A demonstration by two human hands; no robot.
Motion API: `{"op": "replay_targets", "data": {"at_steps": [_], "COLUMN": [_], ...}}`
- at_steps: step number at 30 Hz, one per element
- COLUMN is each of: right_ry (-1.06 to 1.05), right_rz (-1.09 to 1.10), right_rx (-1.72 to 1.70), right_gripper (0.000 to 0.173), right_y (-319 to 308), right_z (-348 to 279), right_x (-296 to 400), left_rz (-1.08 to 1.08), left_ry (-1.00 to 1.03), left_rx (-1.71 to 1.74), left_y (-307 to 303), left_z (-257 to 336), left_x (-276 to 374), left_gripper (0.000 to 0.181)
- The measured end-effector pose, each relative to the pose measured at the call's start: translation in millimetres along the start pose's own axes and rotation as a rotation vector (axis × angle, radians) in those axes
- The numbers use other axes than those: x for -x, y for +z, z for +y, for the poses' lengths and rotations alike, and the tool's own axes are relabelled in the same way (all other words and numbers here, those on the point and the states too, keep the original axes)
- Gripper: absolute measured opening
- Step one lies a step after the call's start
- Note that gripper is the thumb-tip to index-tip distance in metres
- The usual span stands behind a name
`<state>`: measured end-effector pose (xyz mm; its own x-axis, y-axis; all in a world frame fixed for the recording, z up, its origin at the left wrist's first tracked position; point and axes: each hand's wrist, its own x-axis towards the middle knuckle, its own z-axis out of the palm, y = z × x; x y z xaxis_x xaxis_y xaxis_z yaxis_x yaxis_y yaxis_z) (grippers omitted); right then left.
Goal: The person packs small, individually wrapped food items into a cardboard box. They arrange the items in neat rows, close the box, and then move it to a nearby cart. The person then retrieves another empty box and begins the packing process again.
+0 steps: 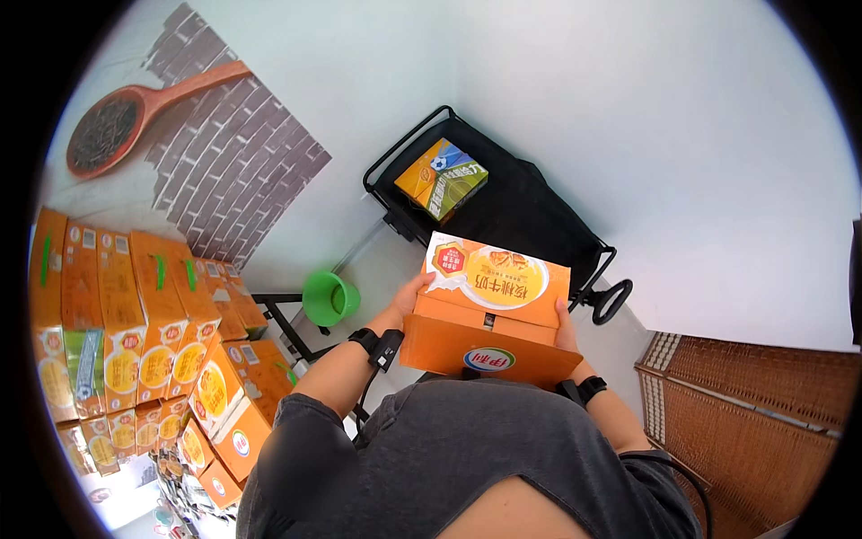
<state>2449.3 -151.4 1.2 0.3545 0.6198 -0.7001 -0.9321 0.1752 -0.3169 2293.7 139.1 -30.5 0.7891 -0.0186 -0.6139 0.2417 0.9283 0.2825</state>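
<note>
An orange cardboard drink carton case [498,276] is held between both hands in front of my body. Its printed face shows a bowl picture and writing, and a wide orange flap [438,347] stands out towards me. My left hand [411,294] grips the case's left side. On the opposite side, my right hand [567,328] has its fingers along the edge, partly hidden by the flap. Just beyond the case is a black fabric cart [525,209] with a metal-tube rim. A yellow, blue and green carton box [441,178] lies inside it.
Stacked orange carton cases [161,323] fill the left side. A green plastic bin [330,298] stands between them and the cart, near a black metal frame [283,323]. A black loop-shaped part [613,302] juts from the cart's right end. To the right is a woven wicker screen [747,397].
</note>
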Motion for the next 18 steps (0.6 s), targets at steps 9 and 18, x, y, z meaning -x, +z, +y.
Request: {"op": "replay_targets", "data": {"at_steps": [9,18], "right_ry": [0.237,0.311], "right_rz": [-0.019,0.192], "right_rx": [-0.051,0.319], "right_gripper": [0.064,0.061], "right_y": [-42,-24], "right_z": [-95,-179], "right_x": [-143,-276], "left_rz": [0.126,0.069], "left_ry": [-0.224,-0.224], "left_rx": [0.026,-0.032], "left_y": [0,-57], "left_z": [52,56], "left_x": [-91,-195], "left_gripper": [0.059,0.064]}}
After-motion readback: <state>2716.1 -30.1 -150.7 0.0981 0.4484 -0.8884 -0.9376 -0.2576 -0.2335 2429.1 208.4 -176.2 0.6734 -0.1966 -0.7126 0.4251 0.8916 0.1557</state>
